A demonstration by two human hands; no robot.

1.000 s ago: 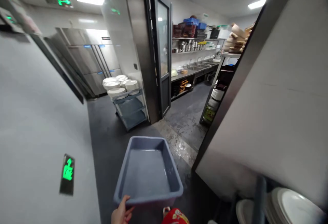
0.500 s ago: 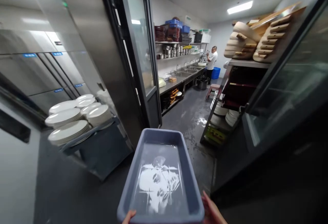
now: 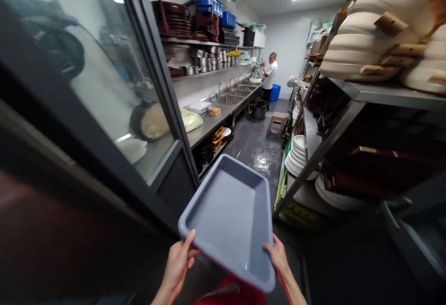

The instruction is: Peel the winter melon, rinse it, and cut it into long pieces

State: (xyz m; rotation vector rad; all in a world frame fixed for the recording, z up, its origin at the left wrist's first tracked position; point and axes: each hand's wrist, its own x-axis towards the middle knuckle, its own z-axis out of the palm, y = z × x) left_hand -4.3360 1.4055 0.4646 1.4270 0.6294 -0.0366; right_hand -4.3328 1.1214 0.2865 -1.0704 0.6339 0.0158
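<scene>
A rectangular blue-grey plastic tub (image 3: 226, 207) hangs tilted in front of me, its smooth inner bottom showing with nothing lying on it. My left hand (image 3: 177, 261) grips the near left rim, with the thumb over the edge and the fingers curled beneath. At the right side, my right hand (image 3: 278, 254) clasps the rim near its closest corner, the thumb on the inside and the other fingers mostly hidden behind the wall. Something red (image 3: 233, 293) shows below the tub; I cannot make out what it is.
On the left stands a glazed door (image 3: 163, 165). Beyond it runs a steel counter (image 3: 209, 121) with sinks. Stacked pale pots (image 3: 365, 40) top a metal rack on the right. Down the wet floor (image 3: 252, 149) are a stool (image 3: 277, 123) and a person (image 3: 270, 75).
The view has moved forward through the doorway, and the plate cart has left the picture. The tub has turned and tilted; the bright reflections inside it are gone. Both hands show more fully.
</scene>
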